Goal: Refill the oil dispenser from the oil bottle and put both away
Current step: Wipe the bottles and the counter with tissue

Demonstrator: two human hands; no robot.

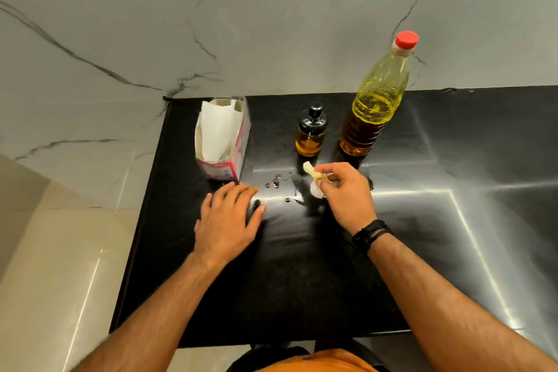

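**Q:** Oil dispenser [311, 133] and oil bottle [376, 100]: where are they, and how would each handle?

**A:** Both stand upright, side by side, toward the back of a black surface [302, 281], dispenser on the left. The dispenser is small, looks like glass, has a black cap and is partly full of amber oil. It is probably light but breakable, so take it around the body rather than by the cap. The bottle is tall, clear plastic with its red cap [406, 39] on, and looks mostly full. I judge it heavy and soft-walled; hold it low around the ribbed middle. Oil droplets [276, 183] lie on the surface in front, so either may be slippery.

**Q:** What are the hands doing?

**A:** The right hand [347, 193] has its grip pinched closed on a crumpled, oil-stained tissue [315, 183]. The left hand [229, 217] rests flat and open beside a tissue box [225, 136], holding nothing.
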